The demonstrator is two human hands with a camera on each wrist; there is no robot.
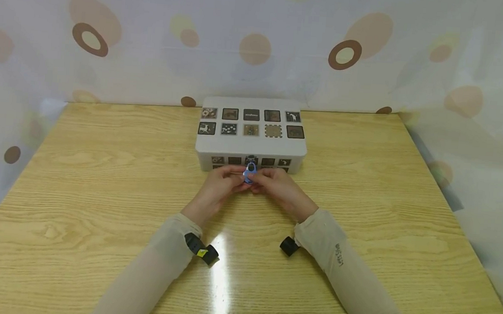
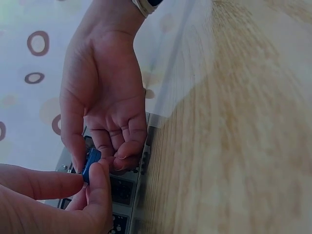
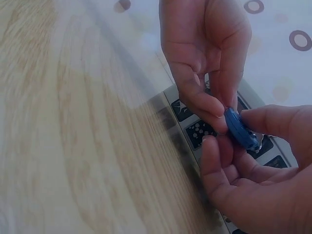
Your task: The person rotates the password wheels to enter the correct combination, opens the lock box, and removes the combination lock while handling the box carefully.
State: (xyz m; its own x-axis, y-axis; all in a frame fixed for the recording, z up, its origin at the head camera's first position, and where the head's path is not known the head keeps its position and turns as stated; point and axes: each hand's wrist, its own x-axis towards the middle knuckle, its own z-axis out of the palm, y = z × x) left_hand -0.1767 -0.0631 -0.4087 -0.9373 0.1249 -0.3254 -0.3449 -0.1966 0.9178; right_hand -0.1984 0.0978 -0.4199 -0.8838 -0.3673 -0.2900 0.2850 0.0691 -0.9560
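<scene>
A small blue padlock (image 1: 250, 174) with a metal shackle is at the front latch (image 1: 251, 158) of a white box (image 1: 248, 147). Whether the shackle passes through the latch I cannot tell. My left hand (image 1: 218, 190) pinches the padlock from the left, thumb on its front. From the other side, the thumb and fingers of my right hand (image 1: 282, 189) grip it too. Both hands meet around the blue padlock body (image 2: 91, 163) in the left wrist view. In the right wrist view, the padlock (image 3: 239, 129) shows edge-on between the fingertips.
The box carries dark printed picture squares on its lid and front, and stands at the back of a wood-grain table (image 1: 112, 180). Behind it hangs a white curtain (image 1: 228, 7) with brown and yellow spots. Black wrist cameras sit on both sleeves.
</scene>
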